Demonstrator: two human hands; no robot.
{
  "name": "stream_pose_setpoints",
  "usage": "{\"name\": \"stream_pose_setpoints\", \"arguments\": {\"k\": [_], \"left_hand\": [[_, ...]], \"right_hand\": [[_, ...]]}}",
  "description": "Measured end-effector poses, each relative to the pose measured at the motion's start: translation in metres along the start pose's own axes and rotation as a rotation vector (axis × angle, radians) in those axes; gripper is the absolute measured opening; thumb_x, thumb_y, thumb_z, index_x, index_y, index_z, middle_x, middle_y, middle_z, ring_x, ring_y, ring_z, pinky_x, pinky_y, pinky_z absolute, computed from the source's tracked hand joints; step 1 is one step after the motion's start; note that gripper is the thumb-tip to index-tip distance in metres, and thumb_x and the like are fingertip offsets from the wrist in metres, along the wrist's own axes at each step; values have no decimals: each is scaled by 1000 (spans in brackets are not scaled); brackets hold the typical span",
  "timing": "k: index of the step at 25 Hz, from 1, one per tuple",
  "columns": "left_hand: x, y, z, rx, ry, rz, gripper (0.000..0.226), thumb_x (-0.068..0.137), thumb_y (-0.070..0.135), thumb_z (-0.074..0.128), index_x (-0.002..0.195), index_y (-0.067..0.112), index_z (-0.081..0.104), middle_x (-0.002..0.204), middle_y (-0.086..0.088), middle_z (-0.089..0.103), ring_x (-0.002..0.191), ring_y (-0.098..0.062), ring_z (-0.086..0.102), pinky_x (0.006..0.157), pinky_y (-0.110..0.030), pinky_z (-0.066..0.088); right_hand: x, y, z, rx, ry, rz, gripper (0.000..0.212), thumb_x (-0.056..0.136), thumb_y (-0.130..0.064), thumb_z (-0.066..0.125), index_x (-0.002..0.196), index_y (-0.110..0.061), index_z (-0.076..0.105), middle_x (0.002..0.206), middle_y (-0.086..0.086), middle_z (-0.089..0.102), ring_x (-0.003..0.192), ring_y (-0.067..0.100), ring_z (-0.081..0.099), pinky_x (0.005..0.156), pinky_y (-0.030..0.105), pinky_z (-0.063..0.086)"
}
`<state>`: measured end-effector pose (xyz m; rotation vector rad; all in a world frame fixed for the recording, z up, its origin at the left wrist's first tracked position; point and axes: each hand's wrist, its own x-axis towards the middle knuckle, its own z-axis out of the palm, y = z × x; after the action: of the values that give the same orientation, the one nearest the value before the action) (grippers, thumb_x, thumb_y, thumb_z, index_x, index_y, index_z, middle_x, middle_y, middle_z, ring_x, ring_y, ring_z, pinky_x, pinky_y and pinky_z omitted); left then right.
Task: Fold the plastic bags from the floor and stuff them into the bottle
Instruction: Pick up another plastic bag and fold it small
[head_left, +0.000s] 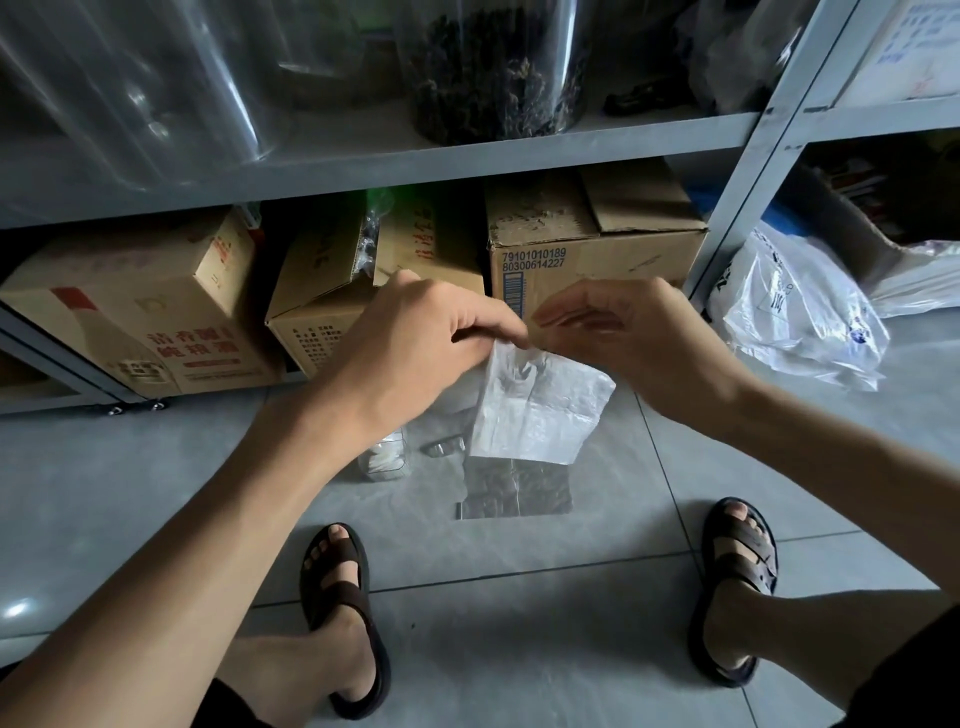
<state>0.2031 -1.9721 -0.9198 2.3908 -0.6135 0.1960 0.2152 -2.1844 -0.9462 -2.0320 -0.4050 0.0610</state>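
Grey glossy floor tiles (493, 649) with thin dark grout lines fill the bottom of the view, and closest to the camera are two feet in dark brown strappy sandals, the left sandal (337, 587) and the right sandal (737, 571), set well apart.

Between them and a bit further out, a flat see-through bag (514, 488) lies on the tiles, roughly square and shiny. Just left of it there's a clear plastic bottle (387, 460), half hidden under the left wrist, with something white inside.

Above that, a white plastic bag (540, 410) hangs in the air, folded into a crinkly rectangle with visible creases. The left hand (426, 332) has its fingers curled and pinches the bag's top corner. The right hand (634, 332) is blurry, fingers looking mostly stretched out with the tips right at that same corner; can't tell if it actually has hold of it.

Off to the right, a crumpled printed bag (800, 317) sits on the floor. Behind everything, worn cardboard boxes (587, 244) sit under a grey metal shelf (467, 161), and a clear round jar (493, 78) of dark stuff stands on top.
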Motion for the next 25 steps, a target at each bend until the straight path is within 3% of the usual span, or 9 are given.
{"name": "stream_pose_setpoints", "arguments": {"k": [3, 5, 10, 14, 20, 22, 23, 25], "left_hand": [[1, 1, 3, 9, -9, 3, 33, 85, 1, 71, 107, 25, 76, 86, 6, 78, 78, 7, 68, 74, -15, 53], [0, 2, 3, -6, -18, -8, 29, 86, 2, 72, 109, 20, 71, 81, 7, 77, 72, 12, 64, 66, -5, 46], [-1, 5, 6, -19, -17, -20, 30, 86, 4, 72, 111, 19, 65, 85, 6, 77, 92, 7, 65, 73, -1, 45], [-2, 7, 7, -31, -20, -17, 30, 87, 6, 73, 112, 18, 64, 86, 6, 77, 94, 6, 66, 75, -4, 48], [-2, 7, 9, -86, -13, -38, 30, 88, 4, 71, 113, 18, 61, 86, 12, 74, 95, 6, 68, 82, -15, 54], [-2, 7, 8, -112, -34, -73, 27, 91, 2, 65, 112, 18, 62, 87, 11, 76, 86, 2, 70, 73, -14, 53], [-1, 6, 7, -146, -58, -114, 26, 92, 1, 60, 111, 20, 62, 84, 9, 76, 72, -2, 67, 64, -18, 50], [0, 3, 6, -226, -93, -201, 26, 96, 6, 51, 107, 25, 65, 69, 4, 69, 53, -13, 48, 53, -29, 37]], "right_hand": [[0, 2, 3, 59, -58, 21, 14, 81, -16, 78, 95, -20, 77, 90, -5, 77, 87, 9, 73, 88, 27, 56], [-1, 1, 4, 92, -69, 43, 12, 81, -18, 78, 92, -19, 77, 88, -4, 77, 86, 12, 73, 88, 30, 56], [-2, 0, 4, 170, -87, 76, 7, 80, -16, 78, 87, -18, 76, 86, 1, 77, 82, 12, 72, 86, 26, 57], [-4, -4, 3, 207, -89, 63, 14, 70, -29, 77, 82, -22, 75, 83, 0, 76, 78, 9, 70, 80, 21, 55], [-5, -3, 4, 136, -74, 66, 11, 71, -32, 79, 80, -25, 76, 81, -1, 76, 76, 9, 69, 84, 31, 58], [-4, -2, 3, 107, -53, 64, 7, 77, -23, 81, 79, -28, 75, 79, -4, 75, 75, 8, 69, 82, 29, 57], [-4, -1, 2, 94, -37, 62, 10, 79, -21, 81, 78, -29, 75, 78, -5, 75, 74, 7, 69, 80, 27, 56], [-3, 0, 1, 86, -11, 62, 12, 80, -20, 80, 77, -30, 75, 76, -7, 75, 71, 4, 67, 75, 22, 53]]}}
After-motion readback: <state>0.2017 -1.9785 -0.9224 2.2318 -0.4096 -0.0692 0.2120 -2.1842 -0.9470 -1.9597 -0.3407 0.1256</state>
